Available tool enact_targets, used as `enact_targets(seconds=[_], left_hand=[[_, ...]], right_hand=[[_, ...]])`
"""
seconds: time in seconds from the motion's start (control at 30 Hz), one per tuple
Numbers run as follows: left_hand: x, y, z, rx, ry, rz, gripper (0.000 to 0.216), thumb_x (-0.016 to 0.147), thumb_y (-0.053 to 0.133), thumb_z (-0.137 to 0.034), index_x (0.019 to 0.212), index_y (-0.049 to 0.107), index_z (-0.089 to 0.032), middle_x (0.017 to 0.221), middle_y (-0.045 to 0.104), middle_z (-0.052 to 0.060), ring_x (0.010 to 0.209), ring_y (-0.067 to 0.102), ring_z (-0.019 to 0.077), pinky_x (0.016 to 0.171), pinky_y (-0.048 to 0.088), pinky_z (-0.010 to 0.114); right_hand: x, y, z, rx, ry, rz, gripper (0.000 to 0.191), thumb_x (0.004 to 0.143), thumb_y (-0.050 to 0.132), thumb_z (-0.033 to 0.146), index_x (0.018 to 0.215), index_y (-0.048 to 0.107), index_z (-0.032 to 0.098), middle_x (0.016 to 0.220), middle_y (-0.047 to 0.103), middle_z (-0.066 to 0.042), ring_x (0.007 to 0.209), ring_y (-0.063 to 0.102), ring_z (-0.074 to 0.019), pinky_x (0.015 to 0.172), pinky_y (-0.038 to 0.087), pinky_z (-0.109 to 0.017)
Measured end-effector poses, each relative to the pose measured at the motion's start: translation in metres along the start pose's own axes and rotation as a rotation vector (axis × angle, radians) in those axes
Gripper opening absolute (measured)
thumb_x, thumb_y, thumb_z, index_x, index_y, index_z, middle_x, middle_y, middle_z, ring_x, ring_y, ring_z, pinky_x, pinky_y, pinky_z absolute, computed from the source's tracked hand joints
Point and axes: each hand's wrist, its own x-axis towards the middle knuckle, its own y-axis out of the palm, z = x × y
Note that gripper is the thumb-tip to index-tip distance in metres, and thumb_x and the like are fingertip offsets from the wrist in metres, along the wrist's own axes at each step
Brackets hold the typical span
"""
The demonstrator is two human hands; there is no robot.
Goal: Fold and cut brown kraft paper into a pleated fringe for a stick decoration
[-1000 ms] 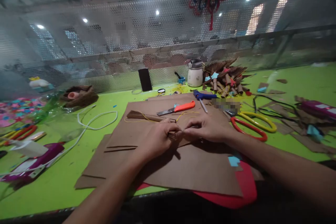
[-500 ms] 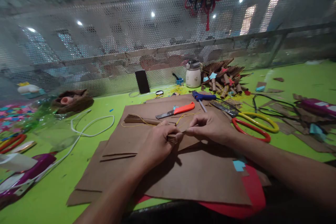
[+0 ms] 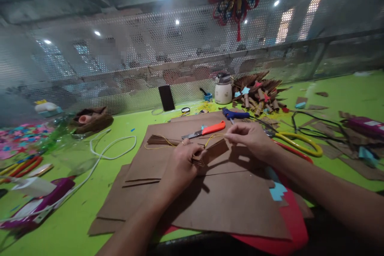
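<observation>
My left hand point(image 3: 184, 158) grips a pleated strip of brown paper point(image 3: 217, 150), its folds bunched under the fingers. My right hand point(image 3: 247, 136) pinches the strip's far upper corner, so a flat panel spans the gap between both hands. Yellow string point(image 3: 213, 138) runs just behind that panel; whether the right fingertips also catch it I cannot tell. Beyond my left hand lies another folded paper bundle point(image 3: 159, 140) with yellow string around it. An orange utility knife point(image 3: 213, 129) rests behind the hands on stacked brown sheets point(image 3: 144, 168).
A blue glue gun point(image 3: 238, 115) and scissors with yellow and red handles point(image 3: 303, 140) lie beyond my right hand. Behind stand a white jar point(image 3: 223, 92) and a heap of folded paper pieces point(image 3: 261, 94). A white cable point(image 3: 99, 156) and purple power strip point(image 3: 57, 196) are left.
My right hand has moved up and right, away from my left hand, drawing out a panel of the pleated paper. My left hand keeps its grip. The camera view has shifted slightly.
</observation>
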Motion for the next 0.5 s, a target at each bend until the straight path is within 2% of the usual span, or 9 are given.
enact_targets(seconds=[0.1,0.2,0.3,0.37,0.5], left_hand=[[-0.001,0.001,0.001,0.006,0.017,0.008,0.017,0.087,0.05,-0.019,0.076,0.063,-0.017,0.072,0.064,0.004,0.071,0.05,0.0174,0.066,0.038,0.03],[-0.002,0.003,0.0,0.012,0.025,0.038,0.012,0.085,0.053,-0.015,0.079,0.063,-0.017,0.074,0.064,0.004,0.074,0.051,0.018,0.068,0.039,0.03],[-0.002,0.004,-0.001,-0.024,0.02,0.049,0.014,0.086,0.052,-0.018,0.081,0.065,-0.018,0.075,0.064,0.004,0.076,0.053,0.0181,0.07,0.04,0.031],[-0.001,0.003,-0.001,-0.062,0.014,0.048,0.016,0.086,0.052,-0.022,0.079,0.065,-0.018,0.075,0.064,0.004,0.076,0.053,0.0179,0.07,0.04,0.031],[0.002,-0.001,0.003,-0.152,-0.09,0.072,0.018,0.084,0.054,-0.024,0.07,0.064,-0.018,0.07,0.062,0.002,0.072,0.054,0.0169,0.068,0.042,0.031]], right_hand=[[0.0,0.0,0.004,-0.105,-0.103,-0.038,0.026,0.078,0.064,0.041,0.08,0.064,0.016,0.075,0.064,-0.002,0.068,0.056,-0.0134,0.066,0.044,-0.027],[-0.004,0.008,0.013,-0.244,-0.125,0.109,0.03,0.079,0.063,0.04,0.101,0.065,0.019,0.095,0.068,-0.005,0.08,0.061,-0.0163,0.071,0.047,-0.027],[-0.009,0.017,0.019,-0.342,-0.129,0.235,0.02,0.081,0.06,0.034,0.089,0.071,0.02,0.084,0.071,-0.003,0.076,0.062,-0.0159,0.068,0.047,-0.025],[-0.01,0.018,0.019,-0.347,-0.114,0.212,0.019,0.082,0.058,0.03,0.077,0.072,0.019,0.071,0.069,-0.001,0.067,0.06,-0.0138,0.061,0.044,-0.023],[-0.006,0.012,0.01,-0.219,-0.04,0.152,0.019,0.077,0.064,0.034,0.072,0.07,0.017,0.057,0.061,0.002,0.052,0.051,-0.0096,0.048,0.037,-0.021]])
